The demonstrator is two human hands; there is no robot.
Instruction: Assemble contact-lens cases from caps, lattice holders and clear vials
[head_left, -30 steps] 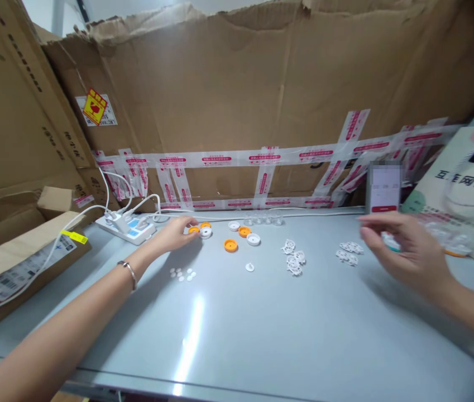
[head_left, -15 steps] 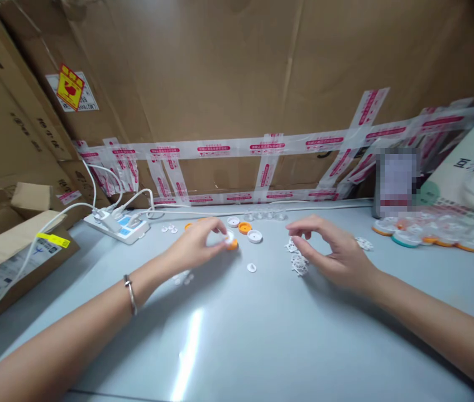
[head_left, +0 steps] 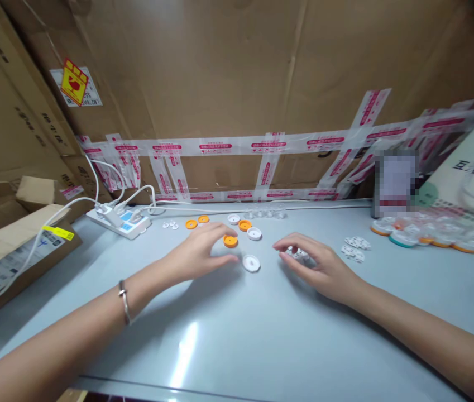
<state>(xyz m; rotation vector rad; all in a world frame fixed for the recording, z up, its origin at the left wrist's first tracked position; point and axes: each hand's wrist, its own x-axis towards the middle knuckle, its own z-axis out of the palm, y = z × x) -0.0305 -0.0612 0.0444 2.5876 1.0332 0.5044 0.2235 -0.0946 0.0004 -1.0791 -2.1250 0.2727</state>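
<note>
My left hand (head_left: 197, 251) is open, its thumb and fingers spread apart. By its thumb tip lies a white round dish (head_left: 251, 263), with a small raised bit at its middle. An orange round dish (head_left: 230, 241) sits just beyond, close to the fingers. My right hand (head_left: 318, 265) hovers with curled fingers, a gap showing between thumb and forefinger. Behind it, white perforated discs (head_left: 298, 253) are partly hidden. Farther back are another orange dish (head_left: 244, 225) and white dishes (head_left: 254, 234).
Two orange dishes (head_left: 191, 224) and small white pegs (head_left: 170, 225) lie at the back left, beside a power strip (head_left: 121, 222). Clear domes (head_left: 264, 211) line the back. White perforated discs (head_left: 357, 243) and finished-looking domed pieces (head_left: 427, 234) lie right. A cardboard box (head_left: 19, 245) stands left.
My left hand has let go of a white dish, which now lies where the small white peg stood, and its fingers have spread. My right hand has shifted left and slightly down.
</note>
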